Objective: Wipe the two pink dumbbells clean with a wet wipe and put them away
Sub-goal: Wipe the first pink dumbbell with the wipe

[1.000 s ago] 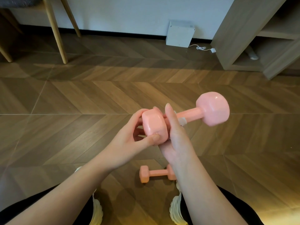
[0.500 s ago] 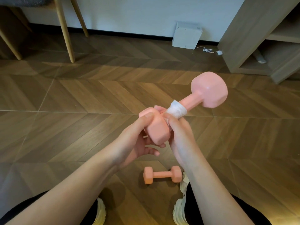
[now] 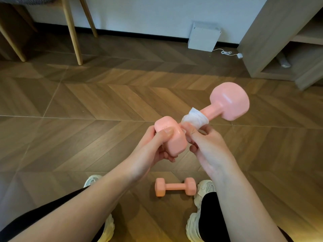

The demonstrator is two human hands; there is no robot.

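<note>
I hold one pink dumbbell [image 3: 227, 102] in the air, tilted so its far head points up and right. My left hand [image 3: 153, 151] grips its near head, thumb lying across the top. A white wet wipe [image 3: 195, 117] is wrapped round the handle, and my right hand [image 3: 208, 147] pinches it there with thumb and fingers. The second pink dumbbell [image 3: 175, 186] lies flat on the wooden floor between my shoes, below my wrists.
A wooden shelf unit [image 3: 272, 32] stands at the back right with open low compartments. A white box [image 3: 203, 36] with a cable leans on the wall. Wooden chair legs [image 3: 71, 30] stand at the back left. My white shoes [image 3: 201, 191] flank the floor dumbbell.
The held dumbbell has tilted upward. My right hand moved from cupping the near head to holding the wipe round the handle, and the wipe slid further along it.
</note>
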